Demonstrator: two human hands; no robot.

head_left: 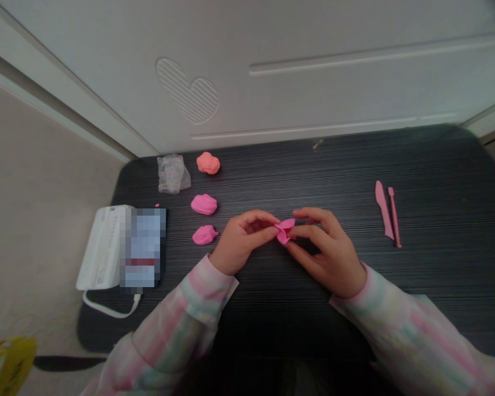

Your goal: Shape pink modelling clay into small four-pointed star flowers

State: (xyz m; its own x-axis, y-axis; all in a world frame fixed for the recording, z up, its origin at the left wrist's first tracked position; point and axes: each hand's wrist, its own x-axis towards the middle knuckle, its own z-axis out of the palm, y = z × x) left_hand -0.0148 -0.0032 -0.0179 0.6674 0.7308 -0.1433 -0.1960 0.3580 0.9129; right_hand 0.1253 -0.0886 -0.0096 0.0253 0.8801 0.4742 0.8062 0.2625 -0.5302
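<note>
A small piece of pink modelling clay (286, 230), shaped into thin curled petals, is held up above the dark table (272, 170). My left hand (247, 236) pinches its left side between thumb and forefinger. On the other side, my right hand (328, 247) has its thumb and a finger against the petals, while its forefinger is lifted off. Left of my left hand lie a pink clay lump (205, 235) and another pink lump (204, 204). Farther back sits a coral clay lump (208, 163).
Toward the right lie a pink plastic knife (383, 209) and a thin pink modelling stick (394, 217). A crumpled clear plastic bag (172, 174) is at the back left. A phone (144, 247) and a white power bank (103, 247) with a cable (111, 313) occupy the left edge.
</note>
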